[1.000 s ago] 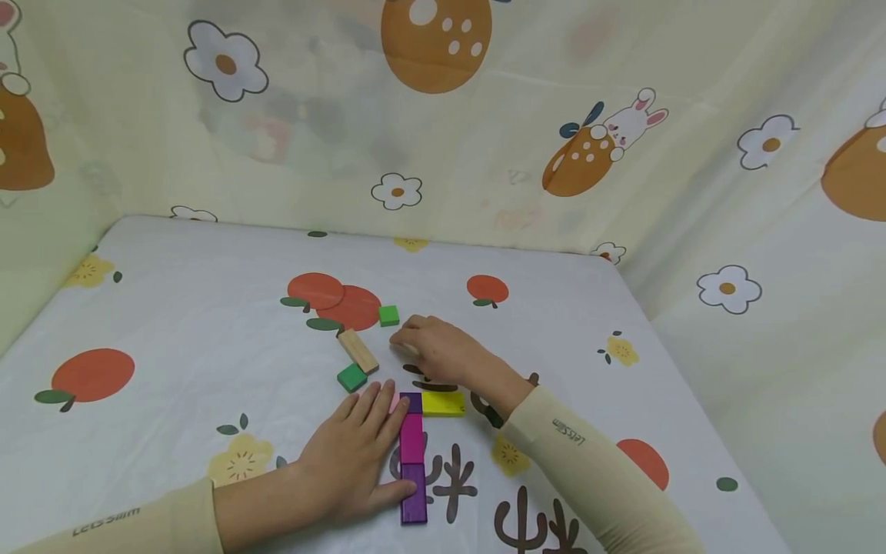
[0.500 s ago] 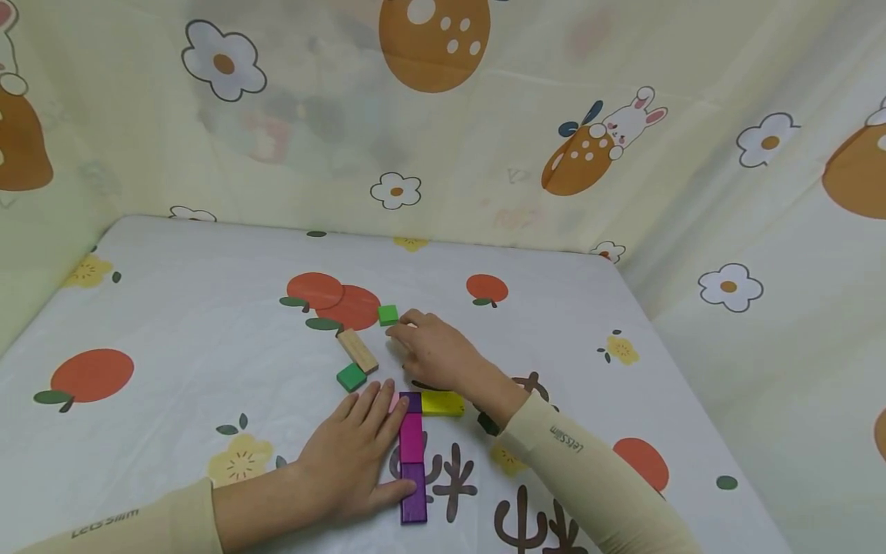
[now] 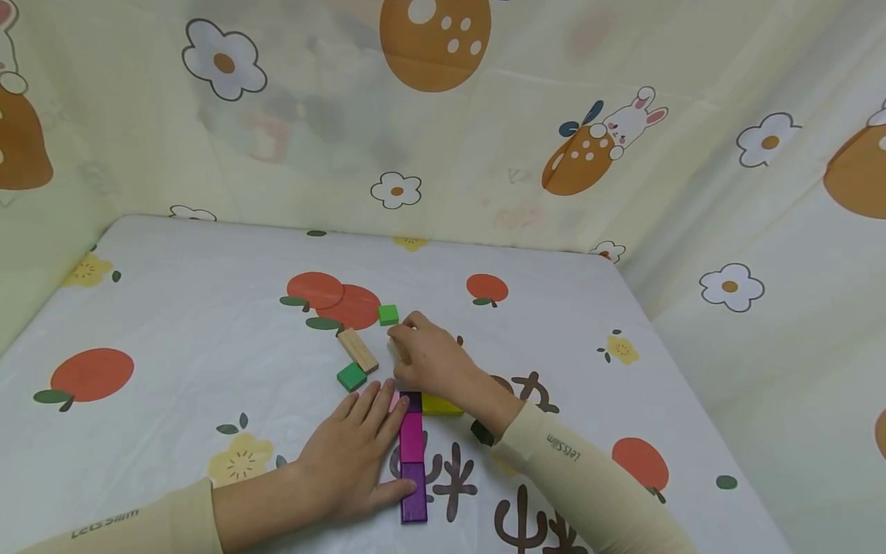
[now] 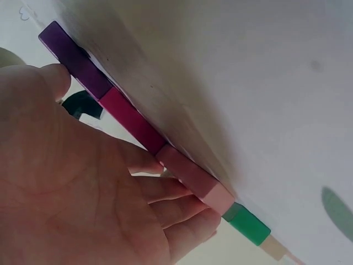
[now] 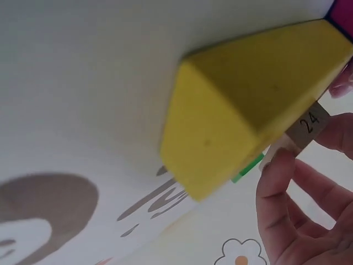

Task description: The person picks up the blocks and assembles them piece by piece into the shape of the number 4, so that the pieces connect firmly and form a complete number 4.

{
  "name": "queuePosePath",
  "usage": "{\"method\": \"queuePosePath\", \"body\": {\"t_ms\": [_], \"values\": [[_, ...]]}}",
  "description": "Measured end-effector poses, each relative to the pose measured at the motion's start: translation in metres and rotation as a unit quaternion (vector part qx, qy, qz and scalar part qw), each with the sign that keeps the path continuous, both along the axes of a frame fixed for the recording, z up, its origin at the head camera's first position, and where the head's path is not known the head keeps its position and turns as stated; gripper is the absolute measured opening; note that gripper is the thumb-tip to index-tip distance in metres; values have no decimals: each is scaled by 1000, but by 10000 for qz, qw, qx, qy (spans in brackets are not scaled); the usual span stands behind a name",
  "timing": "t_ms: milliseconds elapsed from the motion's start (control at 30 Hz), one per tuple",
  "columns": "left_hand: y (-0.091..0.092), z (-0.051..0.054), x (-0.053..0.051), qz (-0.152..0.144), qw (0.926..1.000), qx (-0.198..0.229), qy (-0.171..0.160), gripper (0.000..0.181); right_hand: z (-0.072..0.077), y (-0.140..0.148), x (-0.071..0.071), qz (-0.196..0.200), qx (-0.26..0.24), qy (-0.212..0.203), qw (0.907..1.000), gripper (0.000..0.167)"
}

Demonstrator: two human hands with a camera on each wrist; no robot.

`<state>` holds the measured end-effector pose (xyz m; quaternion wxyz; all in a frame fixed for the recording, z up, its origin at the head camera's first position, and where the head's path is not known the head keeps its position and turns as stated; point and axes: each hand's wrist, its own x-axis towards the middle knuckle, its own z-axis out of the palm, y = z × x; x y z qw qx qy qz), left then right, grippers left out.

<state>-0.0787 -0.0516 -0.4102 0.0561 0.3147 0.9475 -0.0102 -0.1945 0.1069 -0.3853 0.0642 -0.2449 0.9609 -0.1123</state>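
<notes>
My left hand (image 3: 349, 454) lies with straight fingers against a row of coloured blocks. Its thumb touches the purple block (image 3: 414, 500) at the near end; its fingertips reach the light pink block (image 4: 193, 179) and the dark purple block (image 3: 411, 402). Between these sits a magenta block (image 3: 411, 437). A yellow block (image 3: 441, 405) juts right from the row's far end. Just beyond it my right hand (image 3: 439, 358) pinches a plain wooden block (image 5: 308, 126) marked 24, mostly hidden by the fingers in the head view.
Left of the right hand lie another wooden block (image 3: 358, 351), a dark green block (image 3: 351, 377) touching it, and a light green block (image 3: 388, 315). A black object (image 3: 482, 432) shows beneath the right wrist. Patterned cloth (image 3: 311, 154) hangs behind the table (image 3: 173, 308).
My right hand has turned and shifted slightly toward the yellow block, covering part of it, and its thumb has come into view. The left hand and the row stay still.
</notes>
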Motion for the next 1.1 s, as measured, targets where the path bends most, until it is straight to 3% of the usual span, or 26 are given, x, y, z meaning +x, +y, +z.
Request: {"method": "queuePosePath", "body": {"t_ms": [200, 433, 1100], "values": [[-1, 0, 0, -11, 10000, 32, 91, 101, 0, -1, 3, -164, -209, -198, 9994, 50], [-1, 0, 1, -40, 9998, 61, 196, 100, -4, -1, 4, -183, -149, -149, 9996, 47], [0, 0, 0, 5, 10000, 44, 30, 102, -1, 4, 6, -469, -103, -307, 9984, 49]]}}
